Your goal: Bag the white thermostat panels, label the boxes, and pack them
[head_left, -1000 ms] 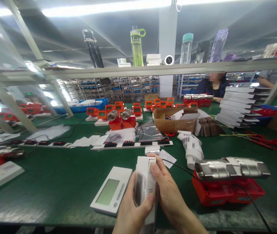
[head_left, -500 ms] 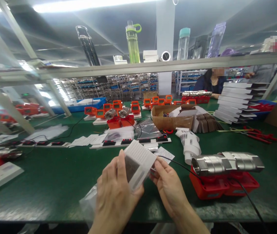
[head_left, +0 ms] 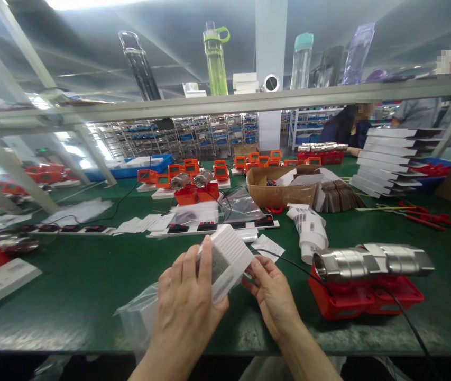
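My left hand is closed around a white box-shaped device with a ribbed end and a grey window on its face. I hold it tilted above the green bench. My right hand pinches at its right corner; the fingertips are partly hidden behind it. A clear plastic bag hangs beneath my left hand, and its upper part is covered by the hand. Just beyond my right hand lies a printed paper slip, crossed by a black cable.
At right stand red housings with metal fittings on top. Behind them are a roll of white labels, a cardboard box and stacked white trays. Bottles stand on the shelf overhead. A person sits across the bench.
The device has turned slightly in my hands, showing more of its ribbed end. The plastic bag spreads further out to the left. My view has tilted a little downward.
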Motion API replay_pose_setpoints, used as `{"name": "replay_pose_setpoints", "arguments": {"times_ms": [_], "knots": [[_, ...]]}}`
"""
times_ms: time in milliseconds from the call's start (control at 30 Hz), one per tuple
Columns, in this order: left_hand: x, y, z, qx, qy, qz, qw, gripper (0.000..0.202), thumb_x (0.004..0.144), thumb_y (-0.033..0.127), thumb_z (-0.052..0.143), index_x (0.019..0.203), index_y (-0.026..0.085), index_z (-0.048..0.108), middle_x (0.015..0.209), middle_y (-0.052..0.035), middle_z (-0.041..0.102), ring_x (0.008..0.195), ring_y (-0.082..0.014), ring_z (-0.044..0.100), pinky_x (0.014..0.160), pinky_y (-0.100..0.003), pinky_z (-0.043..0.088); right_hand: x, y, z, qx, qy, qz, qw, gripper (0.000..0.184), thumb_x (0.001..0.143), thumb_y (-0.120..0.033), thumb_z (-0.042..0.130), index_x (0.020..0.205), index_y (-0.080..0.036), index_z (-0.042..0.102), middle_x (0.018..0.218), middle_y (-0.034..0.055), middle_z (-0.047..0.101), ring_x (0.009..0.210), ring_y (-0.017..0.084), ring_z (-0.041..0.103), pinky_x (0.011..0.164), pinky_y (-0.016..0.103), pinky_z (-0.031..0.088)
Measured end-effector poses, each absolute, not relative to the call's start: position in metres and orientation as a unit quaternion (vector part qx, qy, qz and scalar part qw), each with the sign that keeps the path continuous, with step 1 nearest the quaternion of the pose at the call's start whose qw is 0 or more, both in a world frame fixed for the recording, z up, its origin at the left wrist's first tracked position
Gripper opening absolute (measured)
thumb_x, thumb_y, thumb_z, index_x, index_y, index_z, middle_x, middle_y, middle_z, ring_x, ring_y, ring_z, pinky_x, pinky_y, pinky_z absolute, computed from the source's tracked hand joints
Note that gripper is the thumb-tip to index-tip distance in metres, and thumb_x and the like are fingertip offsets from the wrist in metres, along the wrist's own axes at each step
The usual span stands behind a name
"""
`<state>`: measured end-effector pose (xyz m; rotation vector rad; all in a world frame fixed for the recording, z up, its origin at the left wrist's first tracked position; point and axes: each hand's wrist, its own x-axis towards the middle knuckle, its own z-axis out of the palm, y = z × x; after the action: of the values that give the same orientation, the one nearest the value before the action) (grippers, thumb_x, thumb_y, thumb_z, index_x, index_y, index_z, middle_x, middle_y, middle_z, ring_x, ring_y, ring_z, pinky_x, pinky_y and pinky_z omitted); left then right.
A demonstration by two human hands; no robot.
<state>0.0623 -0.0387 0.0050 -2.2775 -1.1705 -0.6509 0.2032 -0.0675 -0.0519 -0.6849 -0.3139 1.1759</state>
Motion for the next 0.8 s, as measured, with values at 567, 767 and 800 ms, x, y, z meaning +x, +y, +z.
{"name": "replay_pose_setpoints", "arguments": {"times_ms": [567,767,800], "knots": [[0.0545,-0.037,0.0074,-0.84,-0.429,-0.253,0.215,0.083,0.071,0.027,0.058,0.143,0.008,0.021,0.125,-0.0192,0.049,0.113,-0.0339,0.049,0.09,-0.047,0.046,0.201,-0.0639,-0.0482,-0.345,-0.181,0.516,0.763,0.034,0.067,-0.036,0.081,0.09,-0.015,0.067,0.092,0.005,0.07,0.082,0.016,0.063,0.071,0.027,0.053],[0.0557,-0.0382,0.0081,-0.839,-0.427,-0.252,0.224,0.084,0.071,0.026,0.058,0.143,0.008,0.019,0.126,-0.0201,0.047,0.115,-0.0351,0.048,0.092,-0.048,0.045,0.2007,-0.0661,-0.0437,-0.371,-0.185,0.497,0.763,0.033,0.066,-0.038,0.081,0.084,-0.013,0.07,0.086,0.0053,0.071,0.078,0.015,0.063,0.071,0.026,0.052],[0.0562,-0.0384,0.0083,-0.839,-0.428,-0.251,0.224,0.083,0.072,0.026,0.057,0.143,0.008,0.019,0.126,-0.0202,0.047,0.115,-0.0351,0.048,0.092,-0.048,0.044,0.2006,-0.0667,-0.0432,-0.374,-0.183,0.491,0.765,0.032,0.066,-0.038,0.082,0.082,-0.014,0.07,0.084,0.0046,0.071,0.077,0.014,0.063,0.071,0.026,0.051]]}}
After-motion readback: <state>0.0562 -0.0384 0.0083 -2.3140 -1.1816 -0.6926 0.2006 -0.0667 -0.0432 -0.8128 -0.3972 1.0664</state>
